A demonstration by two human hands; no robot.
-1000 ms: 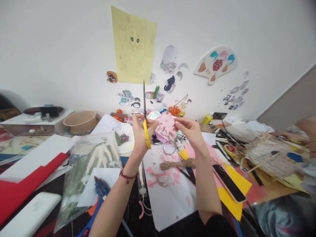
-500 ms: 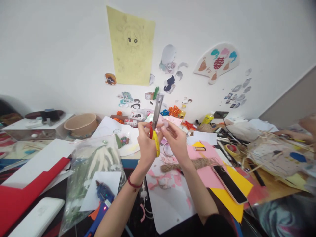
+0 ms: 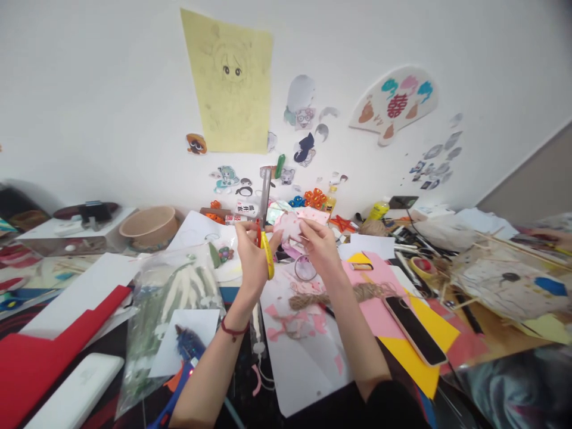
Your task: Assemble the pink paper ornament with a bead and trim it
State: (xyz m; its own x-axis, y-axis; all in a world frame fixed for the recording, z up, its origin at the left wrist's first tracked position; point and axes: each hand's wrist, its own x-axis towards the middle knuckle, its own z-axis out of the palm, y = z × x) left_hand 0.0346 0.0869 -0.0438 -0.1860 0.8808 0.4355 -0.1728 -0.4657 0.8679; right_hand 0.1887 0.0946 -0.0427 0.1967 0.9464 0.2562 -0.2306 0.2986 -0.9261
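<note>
My left hand [image 3: 251,265] is closed around scissors [image 3: 269,257] with red and yellow handles. Their metal blades point up and away from me, in front of the wall. Between the fingertips of my right hand [image 3: 325,253] is a thin pale pink dotted piece [image 3: 288,227]; whether it is paper or cloth I cannot tell. Its left edge meets the fingertips of my left hand. A clear ring [image 3: 305,268] lies just below the hands. Under my forearms a white sheet [image 3: 308,378] carries pink scraps and a hank of twine [image 3: 308,301].
At left are a glue gun [image 3: 187,345], a clear plastic bag [image 3: 147,333], red card [image 3: 67,351] and a white power bank [image 3: 75,390]. A phone [image 3: 415,330] rests on yellow and pink paper at right. Beyond it, another person's sleeve [image 3: 522,387] shows beside a stick-framed paper piece [image 3: 504,289].
Both hands have shifted slightly, the left one leftward with the scissors. The pink piece now shows broader and flatter between them. The camera view has shifted a little.
</note>
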